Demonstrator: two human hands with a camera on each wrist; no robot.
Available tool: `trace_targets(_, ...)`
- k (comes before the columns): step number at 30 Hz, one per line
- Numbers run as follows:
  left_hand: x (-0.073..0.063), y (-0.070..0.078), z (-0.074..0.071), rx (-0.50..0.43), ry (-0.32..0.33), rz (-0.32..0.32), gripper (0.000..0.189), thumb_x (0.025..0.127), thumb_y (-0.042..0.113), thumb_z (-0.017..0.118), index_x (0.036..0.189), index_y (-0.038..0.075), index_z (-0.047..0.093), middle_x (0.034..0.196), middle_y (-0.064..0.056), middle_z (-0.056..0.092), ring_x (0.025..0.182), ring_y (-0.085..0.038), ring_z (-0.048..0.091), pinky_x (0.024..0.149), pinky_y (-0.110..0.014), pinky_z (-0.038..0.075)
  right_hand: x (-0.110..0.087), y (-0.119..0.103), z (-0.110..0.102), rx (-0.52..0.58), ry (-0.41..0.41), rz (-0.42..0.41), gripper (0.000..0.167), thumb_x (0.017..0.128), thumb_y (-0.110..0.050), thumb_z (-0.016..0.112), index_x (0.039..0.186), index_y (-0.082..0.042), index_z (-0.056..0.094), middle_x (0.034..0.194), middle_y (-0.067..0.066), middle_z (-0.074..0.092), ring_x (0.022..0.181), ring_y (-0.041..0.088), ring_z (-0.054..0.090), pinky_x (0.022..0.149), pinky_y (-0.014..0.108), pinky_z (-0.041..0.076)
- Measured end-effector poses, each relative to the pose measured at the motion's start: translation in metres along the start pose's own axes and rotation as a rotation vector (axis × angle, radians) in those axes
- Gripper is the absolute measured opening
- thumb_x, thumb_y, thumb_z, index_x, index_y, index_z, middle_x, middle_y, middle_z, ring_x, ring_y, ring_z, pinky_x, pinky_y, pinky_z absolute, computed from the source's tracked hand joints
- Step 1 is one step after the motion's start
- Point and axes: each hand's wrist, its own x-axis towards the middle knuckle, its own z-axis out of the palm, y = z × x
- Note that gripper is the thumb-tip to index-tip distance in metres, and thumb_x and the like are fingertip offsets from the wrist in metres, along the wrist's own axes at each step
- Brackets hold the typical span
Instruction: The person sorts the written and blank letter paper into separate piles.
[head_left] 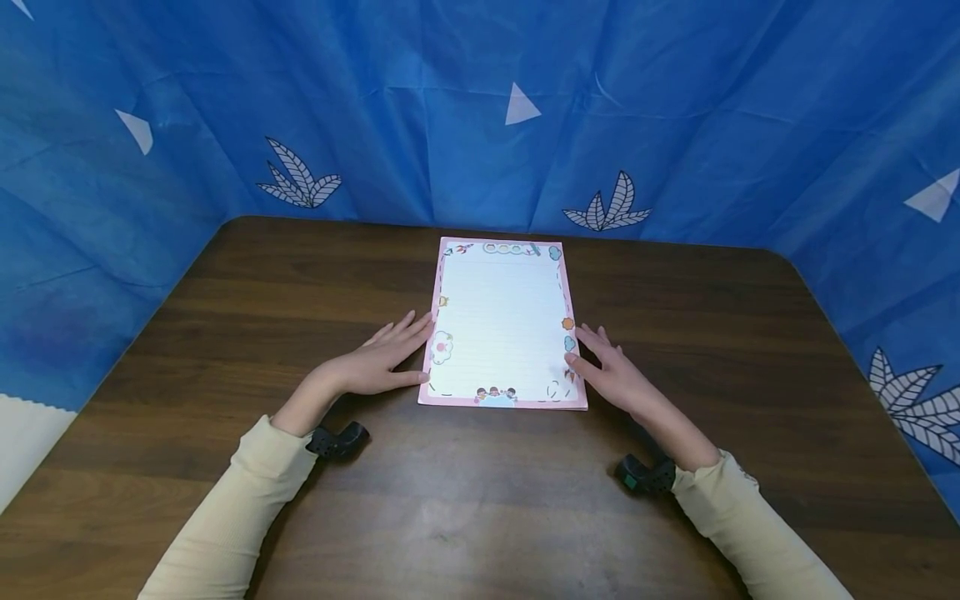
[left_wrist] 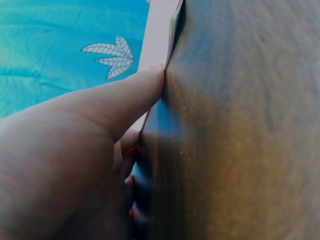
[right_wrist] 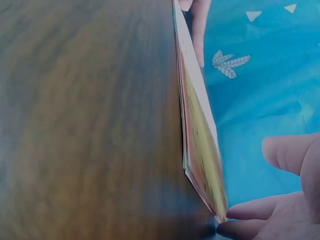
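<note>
A stack of pink-bordered, lined paper sheets [head_left: 501,325] with small cartoon drawings lies flat on the wooden table. My left hand [head_left: 386,358] is at its left side, fingers extended, with the fingertips and thumb touching the edge. In the left wrist view the thumb [left_wrist: 135,92] meets the side of the sheets [left_wrist: 159,35]. On the other side, my right hand [head_left: 611,375] has its fingertips right at the right edge. The right wrist view shows the sheets [right_wrist: 197,130] slightly parted along their near edge, fingertips at one corner and the thumb [right_wrist: 285,152] held apart.
The dark wooden table [head_left: 480,508] has rounded far corners. Behind and beside it hangs a blue cloth [head_left: 465,125] with white leaf prints and triangles. Black wrist devices [head_left: 339,440] sit on both wrists, below rolled cream sleeves [head_left: 232,508].
</note>
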Motion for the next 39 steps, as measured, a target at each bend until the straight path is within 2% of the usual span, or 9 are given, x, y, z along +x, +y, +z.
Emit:
trace_targets(5, -0.0003, 0.0008, -0.0003, -0.007, 0.001, -0.001, 0.081, 0.093, 0.039, 0.056, 0.15, 0.006, 0.009, 0.155, -0.01, 0.0, 0.139, -0.028, -0.009, 0.108, -0.05, -0.002, -0.0024, -0.004, 0.0024, 0.017, 0.045, -0.032, 0.063, 0.098, -0.032, 0.047, 0.147, 0.0, 0.022, 0.15, 0.024, 0.017, 0.138, 0.035, 0.004, 0.104, 0.058, 0.009)
trace_targets(8, -0.0003, 0.0016, -0.0008, -0.012, 0.003, -0.001, 0.081, 0.092, 0.038, 0.056, 0.15, 0.006, 0.009, 0.155, -0.01, 0.0, 0.139, -0.029, -0.009, 0.108, -0.05, -0.002, -0.0022, -0.0045, 0.0038, 0.078, 0.081, -0.087, 0.057, 0.099, -0.022, 0.047, 0.146, 0.001, 0.025, 0.145, 0.022, 0.03, 0.135, 0.032, 0.023, 0.103, 0.05, 0.025)
trace_targets(12, 0.0002, 0.0022, -0.0027, -0.006, 0.005, 0.003, 0.081, 0.093, 0.038, 0.056, 0.15, 0.006, 0.009, 0.155, -0.01, 0.0, 0.139, -0.029, -0.008, 0.108, -0.051, -0.002, 0.0003, -0.0029, 0.0034, 0.159, 0.126, -0.119, 0.052, 0.097, -0.009, 0.051, 0.145, -0.001, 0.03, 0.132, 0.02, 0.049, 0.118, 0.029, 0.05, 0.09, 0.037, 0.042)
trace_targets(15, 0.0002, 0.0021, -0.0038, -0.003, 0.007, 0.008, 0.081, 0.093, 0.039, 0.056, 0.15, 0.006, 0.009, 0.155, -0.01, 0.0, 0.139, -0.029, -0.009, 0.108, -0.051, -0.002, 0.0016, -0.0018, 0.0023, 0.171, 0.14, -0.111, 0.053, 0.096, -0.007, 0.052, 0.144, -0.002, 0.033, 0.127, 0.02, 0.054, 0.112, 0.028, 0.055, 0.087, 0.033, 0.045)
trace_targets(21, -0.0004, 0.0021, -0.0015, -0.007, 0.016, 0.026, 0.082, 0.092, 0.038, 0.057, 0.15, 0.004, 0.009, 0.155, -0.012, 0.001, 0.139, -0.031, -0.008, 0.107, -0.052, -0.002, 0.0004, -0.0012, 0.003, 0.153, 0.136, -0.064, 0.054, 0.096, -0.012, 0.053, 0.145, -0.001, 0.03, 0.126, 0.02, 0.055, 0.111, 0.028, 0.056, 0.088, 0.036, 0.045)
trace_targets(25, -0.002, 0.0019, 0.0016, -0.007, 0.016, 0.021, 0.082, 0.091, 0.039, 0.057, 0.149, 0.004, 0.01, 0.155, -0.012, 0.002, 0.139, -0.032, -0.007, 0.107, -0.053, -0.001, -0.0022, -0.001, 0.0048, 0.143, 0.134, -0.041, 0.055, 0.096, -0.012, 0.053, 0.145, -0.001, 0.031, 0.123, 0.021, 0.056, 0.109, 0.029, 0.057, 0.085, 0.034, 0.048)
trace_targets(28, -0.0034, 0.0016, 0.0032, -0.009, 0.02, 0.017, 0.082, 0.091, 0.038, 0.058, 0.149, 0.004, 0.011, 0.155, -0.012, 0.003, 0.139, -0.032, -0.006, 0.107, -0.053, -0.001, -0.0035, -0.0011, 0.006, 0.131, 0.135, -0.038, 0.054, 0.096, -0.011, 0.054, 0.144, -0.001, 0.032, 0.122, 0.022, 0.057, 0.108, 0.03, 0.057, 0.082, 0.032, 0.05)
trace_targets(34, -0.0029, 0.0025, 0.0028, -0.013, 0.019, 0.019, 0.081, 0.092, 0.038, 0.057, 0.149, 0.004, 0.011, 0.155, -0.012, 0.002, 0.139, -0.032, -0.006, 0.107, -0.053, 0.0, -0.0031, -0.0007, 0.0057, 0.098, 0.142, -0.052, 0.054, 0.095, -0.01, 0.054, 0.144, -0.001, 0.032, 0.123, 0.022, 0.056, 0.109, 0.03, 0.057, 0.083, 0.034, 0.049)
trace_targets(39, -0.0025, 0.0028, 0.0021, -0.017, 0.017, 0.014, 0.081, 0.092, 0.038, 0.057, 0.15, 0.005, 0.011, 0.155, -0.012, 0.002, 0.139, -0.031, -0.007, 0.107, -0.053, -0.001, -0.0016, 0.001, 0.0058, 0.082, 0.148, -0.062, 0.054, 0.095, -0.01, 0.054, 0.144, -0.001, 0.033, 0.121, 0.022, 0.058, 0.106, 0.03, 0.058, 0.077, 0.03, 0.051)
